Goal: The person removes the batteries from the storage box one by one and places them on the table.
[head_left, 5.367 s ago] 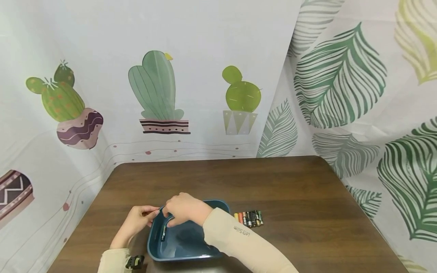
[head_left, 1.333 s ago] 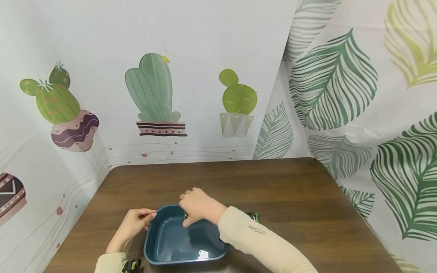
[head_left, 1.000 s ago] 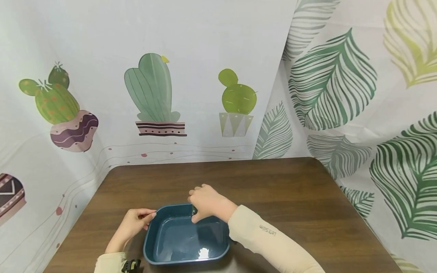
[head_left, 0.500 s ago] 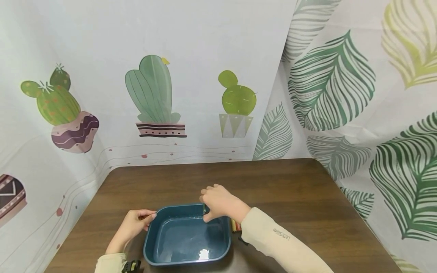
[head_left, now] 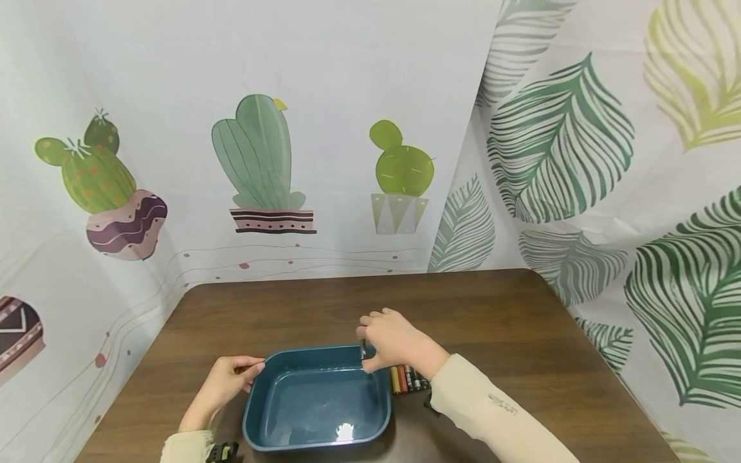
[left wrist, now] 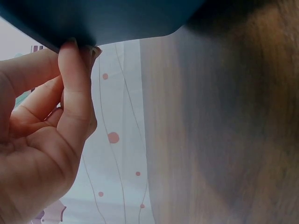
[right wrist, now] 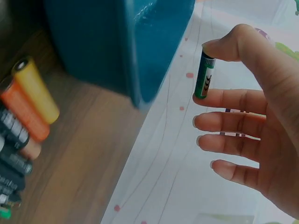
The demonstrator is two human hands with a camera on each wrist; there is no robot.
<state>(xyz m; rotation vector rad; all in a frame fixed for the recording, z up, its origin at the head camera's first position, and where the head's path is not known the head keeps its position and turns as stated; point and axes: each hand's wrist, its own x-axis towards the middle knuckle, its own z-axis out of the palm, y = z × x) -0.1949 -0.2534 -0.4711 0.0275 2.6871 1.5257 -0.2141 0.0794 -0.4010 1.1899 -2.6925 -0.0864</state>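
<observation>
My right hand (head_left: 396,341) is above the far right corner of a blue plastic tray (head_left: 321,411). Its thumb and index finger pinch a small dark green battery (right wrist: 204,77) by the two ends, the other fingers spread apart. The tray's floor shows no battery. At the tray's far left corner, my left hand (head_left: 226,382) pinches the rim between thumb and fingers; the left wrist view has that hand (left wrist: 60,107) at the tray's underside edge (left wrist: 117,23).
A row of several batteries lies on the wooden table just right of the tray, partly behind my right forearm; a yellow battery (right wrist: 35,88) and an orange battery (right wrist: 24,109) head it. A patterned cloth (head_left: 336,161) hangs behind the table.
My right hand has lifted the battery from the tray's left side and carried it rightward to the far right corner. The battery row shows again. My left hand stays on the rim.
</observation>
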